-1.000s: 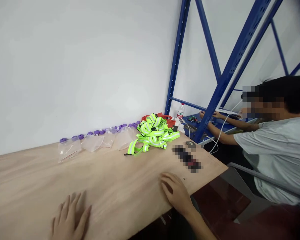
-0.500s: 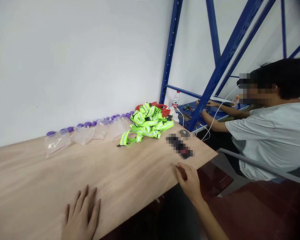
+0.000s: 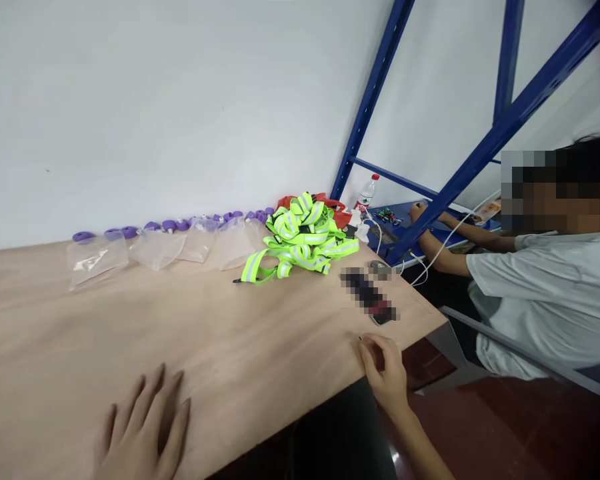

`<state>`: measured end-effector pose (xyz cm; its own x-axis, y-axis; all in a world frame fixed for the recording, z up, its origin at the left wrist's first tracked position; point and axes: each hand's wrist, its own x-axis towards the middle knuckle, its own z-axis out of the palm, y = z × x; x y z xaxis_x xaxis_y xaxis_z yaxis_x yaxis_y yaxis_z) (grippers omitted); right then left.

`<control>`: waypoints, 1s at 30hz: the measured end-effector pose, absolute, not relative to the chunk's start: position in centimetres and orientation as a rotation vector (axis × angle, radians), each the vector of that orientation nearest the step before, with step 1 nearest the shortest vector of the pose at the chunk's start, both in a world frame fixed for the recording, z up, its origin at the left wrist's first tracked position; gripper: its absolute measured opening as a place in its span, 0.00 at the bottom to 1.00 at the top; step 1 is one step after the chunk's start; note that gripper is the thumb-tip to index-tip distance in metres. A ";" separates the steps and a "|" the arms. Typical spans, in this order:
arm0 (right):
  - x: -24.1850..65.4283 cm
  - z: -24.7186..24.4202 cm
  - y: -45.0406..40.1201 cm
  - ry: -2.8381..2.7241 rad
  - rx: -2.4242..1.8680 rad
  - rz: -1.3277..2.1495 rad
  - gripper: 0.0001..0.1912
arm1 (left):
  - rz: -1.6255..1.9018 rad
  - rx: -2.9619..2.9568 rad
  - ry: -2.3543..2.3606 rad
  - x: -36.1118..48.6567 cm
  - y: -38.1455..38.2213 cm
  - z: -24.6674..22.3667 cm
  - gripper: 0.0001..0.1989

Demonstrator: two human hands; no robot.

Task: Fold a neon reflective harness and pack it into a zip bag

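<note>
My left hand rests on the wooden tabletop with its fingers spread, holding nothing. Beside the front edge on the right, my right hand is curled, its thumb and fingertips brought together. A tiny dark spot shows at those fingertips, too small to name. Just beyond that hand lies a dark phone-like object, mostly blurred out. Farther back is a tangled heap of neon yellow-green reflective straps. Several clear plastic bags lie left of the heap, in front of a row of purple rounded pieces.
A red plastic bag sits behind the straps, near a bottle. Blue metal shelving rises at the right. Past it, a co-worker in a white shirt handles small parts at a blue surface. White cables hang near the table corner.
The camera view has turned and tilted slightly, so the shelving leans more and the co-worker sits farther right. Both hands keep nearly the same pose on the table.
</note>
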<state>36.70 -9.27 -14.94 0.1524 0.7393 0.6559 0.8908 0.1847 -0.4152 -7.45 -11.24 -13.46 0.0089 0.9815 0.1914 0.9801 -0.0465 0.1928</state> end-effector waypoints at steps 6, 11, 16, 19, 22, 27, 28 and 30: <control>36.1 -14.9 -9.1 -1.573 -1.577 -0.198 0.10 | 0.466 2.239 2.205 -5.8 -10.9 -11.2 0.29; 36.0 -14.9 -8.9 -1.563 -1.554 -0.196 0.09 | 0.432 2.235 2.224 -5.8 -10.7 -11.2 0.28; 35.7 -15.2 -9.3 -1.536 -1.541 -0.188 0.12 | 0.406 2.198 2.221 -5.9 -10.6 -11.3 0.27; 35.7 -15.5 -9.6 -1.547 -1.535 -0.193 0.13 | 0.425 2.196 2.226 -5.9 -10.5 -11.5 0.27; 35.9 -15.8 -9.9 -1.593 -1.527 -0.195 0.15 | 0.443 2.198 2.226 -5.9 -10.4 -11.6 0.27; 36.3 -16.4 -9.7 -1.637 -1.496 -0.227 0.16 | 0.449 2.172 2.211 -5.7 -10.5 -11.2 0.25; 36.3 -16.4 -9.7 -1.642 -1.485 -0.234 0.16 | 0.456 2.159 2.211 -5.5 -10.5 -11.1 0.25; 36.3 -16.5 -9.5 -1.645 -1.463 -0.239 0.15 | 0.475 2.123 2.209 -5.2 -10.4 -10.8 0.25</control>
<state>36.29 -9.50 -16.46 0.0987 0.6990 0.7083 0.8718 0.2825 -0.4003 -5.24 -10.44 -10.82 -0.0615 0.9817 0.1804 0.9691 0.0155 0.2460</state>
